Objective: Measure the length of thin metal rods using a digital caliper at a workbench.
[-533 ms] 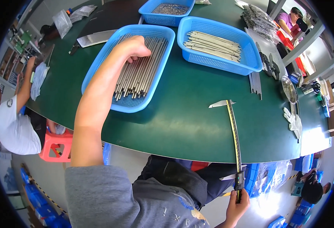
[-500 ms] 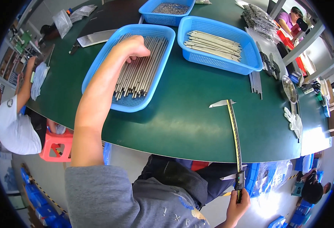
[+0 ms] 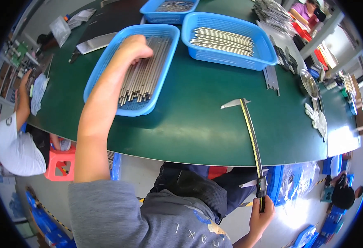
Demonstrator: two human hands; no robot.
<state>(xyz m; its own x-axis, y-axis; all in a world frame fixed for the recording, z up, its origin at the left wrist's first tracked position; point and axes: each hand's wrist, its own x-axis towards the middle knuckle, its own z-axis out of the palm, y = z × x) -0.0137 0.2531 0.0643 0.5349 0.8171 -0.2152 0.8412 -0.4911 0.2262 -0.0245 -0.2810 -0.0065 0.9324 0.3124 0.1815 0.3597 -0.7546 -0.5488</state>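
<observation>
My left hand is over the left blue basket, its fingers curled down onto the slim metal rods lying lengthwise inside. The back of the hand hides the fingertips, so what they grip does not show. Down at the lower right, my right hand holds a long digital caliper by its display end. The caliper stretches up and away past the table edge, its far jaws over the green table top.
Another blue basket holds paler rods; a third blue basket stands behind. A white glove, a metal scoop and loose flat strips lie at right. A person in white works at left.
The whole view has shifted slightly, the baskets and table appearing higher and further left. My left hand stays at the rods, and the caliper stays in my right hand.
</observation>
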